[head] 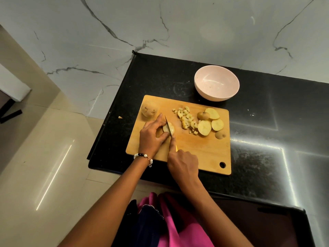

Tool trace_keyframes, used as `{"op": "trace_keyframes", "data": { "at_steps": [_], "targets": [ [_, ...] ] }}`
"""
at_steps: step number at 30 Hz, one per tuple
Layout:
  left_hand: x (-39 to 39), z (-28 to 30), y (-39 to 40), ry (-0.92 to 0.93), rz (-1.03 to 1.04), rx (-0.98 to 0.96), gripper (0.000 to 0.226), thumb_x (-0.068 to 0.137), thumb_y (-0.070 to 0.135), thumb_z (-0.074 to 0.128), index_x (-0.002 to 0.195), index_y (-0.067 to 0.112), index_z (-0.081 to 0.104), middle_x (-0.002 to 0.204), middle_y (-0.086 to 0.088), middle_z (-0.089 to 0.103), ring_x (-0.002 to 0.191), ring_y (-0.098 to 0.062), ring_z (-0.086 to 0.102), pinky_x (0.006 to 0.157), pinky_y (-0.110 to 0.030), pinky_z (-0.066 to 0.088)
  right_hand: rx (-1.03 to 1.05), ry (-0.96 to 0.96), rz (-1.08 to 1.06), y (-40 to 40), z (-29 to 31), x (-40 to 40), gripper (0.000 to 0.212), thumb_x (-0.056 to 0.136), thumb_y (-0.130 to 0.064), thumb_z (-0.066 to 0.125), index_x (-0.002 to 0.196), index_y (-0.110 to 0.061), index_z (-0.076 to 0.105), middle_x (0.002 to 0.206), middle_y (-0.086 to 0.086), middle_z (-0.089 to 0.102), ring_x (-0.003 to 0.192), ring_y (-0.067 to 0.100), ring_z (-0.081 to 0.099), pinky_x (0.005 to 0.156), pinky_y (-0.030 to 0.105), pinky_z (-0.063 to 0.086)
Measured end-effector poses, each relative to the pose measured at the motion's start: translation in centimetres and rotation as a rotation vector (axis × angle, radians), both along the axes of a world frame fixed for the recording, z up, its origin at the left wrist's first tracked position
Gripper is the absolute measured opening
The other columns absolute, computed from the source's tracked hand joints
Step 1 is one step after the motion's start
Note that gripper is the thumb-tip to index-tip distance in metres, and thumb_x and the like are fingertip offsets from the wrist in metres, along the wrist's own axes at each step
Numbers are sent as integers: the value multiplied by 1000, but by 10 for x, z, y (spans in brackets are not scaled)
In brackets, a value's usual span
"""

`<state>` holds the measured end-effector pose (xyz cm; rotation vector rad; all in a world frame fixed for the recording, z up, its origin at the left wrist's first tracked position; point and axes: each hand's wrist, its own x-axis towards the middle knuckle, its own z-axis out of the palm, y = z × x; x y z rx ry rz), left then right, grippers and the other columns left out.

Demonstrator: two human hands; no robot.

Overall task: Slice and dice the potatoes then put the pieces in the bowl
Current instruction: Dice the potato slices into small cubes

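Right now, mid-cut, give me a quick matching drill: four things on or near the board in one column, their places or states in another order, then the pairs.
Things:
1. whole potato
2. bowl
3. diced pieces
4. knife

Places or states:
A. held by the right hand, blade in the potato piece that the left hand steadies
B. far left corner of the cutting board, uncut
C. on the black counter beyond the board, no potato inside
D. heaped mid-board, left of the slices

Pairs: 1-B, 2-C, 3-D, 4-A
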<state>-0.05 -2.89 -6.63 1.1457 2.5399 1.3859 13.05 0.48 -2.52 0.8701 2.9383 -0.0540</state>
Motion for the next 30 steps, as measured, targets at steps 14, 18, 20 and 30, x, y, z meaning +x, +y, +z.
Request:
{"op": "trace_keyframes", "data": {
  "at_steps": [14,18,20,30],
  "targets": [
    [-5,1,-5,-46,-3,3,76,71,16,80,138,10,44,107,3,69,107,-14,56,94,-20,39,-97,102,-63,6,28,14,62,96,-23,34,151,-22,7,89,9,63,65,28,48,49,28,26],
    [-3,0,-4,-11,35,3,71,74,14,77,138,9,45,101,3,71,105,-18,55,91,-18,37,-74,80,-27,7,17,4,59,97,-22,31,152,-20,9,88,10,62,64,28,44,47,28,21],
    [-3,-2,-4,-8,43,12,71,74,15,77,138,9,45,99,3,71,105,-17,55,90,-13,34,-58,73,-16,6,13,0,60,96,-18,33,151,-17,10,85,10,63,66,30,54,46,28,22],
    [-1,-3,-2,-23,77,14,71,74,18,78,138,11,46,95,2,72,109,-15,54,89,-9,31,-29,69,25,-3,2,1,68,51,-10,81,116,-1,65,33,4,41,23,20,24,40,16,10]
  ]
}}
